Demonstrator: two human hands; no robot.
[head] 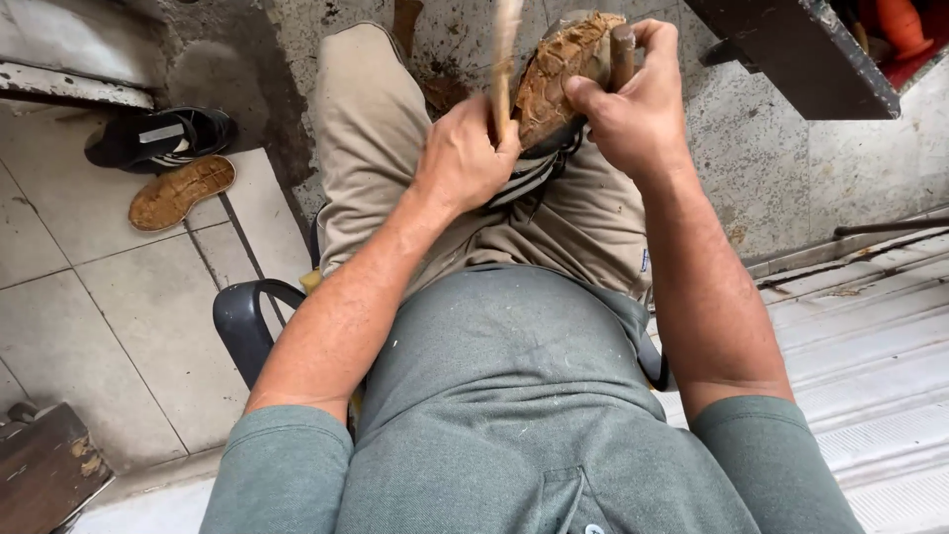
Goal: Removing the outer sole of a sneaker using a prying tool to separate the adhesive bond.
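Overhead, both hands (pixel 554 138) grip an upturned shoe (pixel 559 74) and stick (pixel 506 49).

A: What do the hands hold?
B: The left hand (pixel 465 158) grips a stick (pixel 506 59). The right hand (pixel 633 109) holds a shoe (pixel 559 74), its sole up.
A: And the floor (pixel 99 297)?
B: A loose sole (pixel 181 192) lies beside a black shoe (pixel 163 136).

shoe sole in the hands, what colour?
Brown, crusted with rough tan residue, on the shoe held by the right hand. Head view.
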